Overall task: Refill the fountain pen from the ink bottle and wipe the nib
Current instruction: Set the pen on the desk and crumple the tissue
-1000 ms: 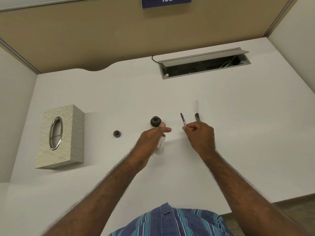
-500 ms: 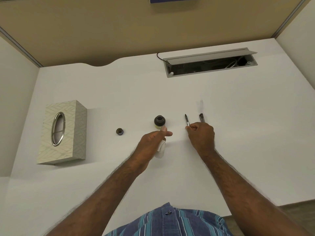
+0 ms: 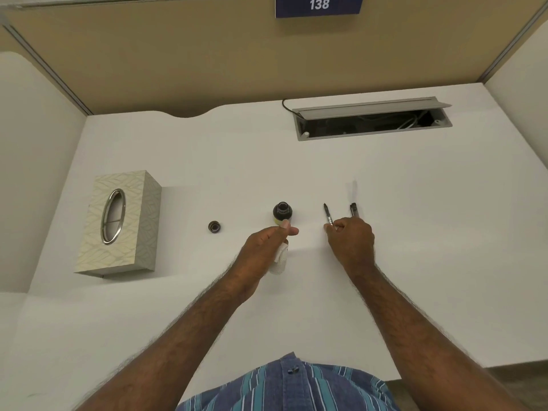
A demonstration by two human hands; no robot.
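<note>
Gripping pen [image 3: 328, 216] right hand [image 3: 351, 239] | left hand [image 3: 267, 243] tissue [image 3: 280, 258]

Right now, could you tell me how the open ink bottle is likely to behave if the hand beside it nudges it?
The ink bottle looks squat with a wide base, so it would probably slide rather than tip. Its cap lies apart, so a jolt could spill ink. It is probably glass, so fragile.
</note>
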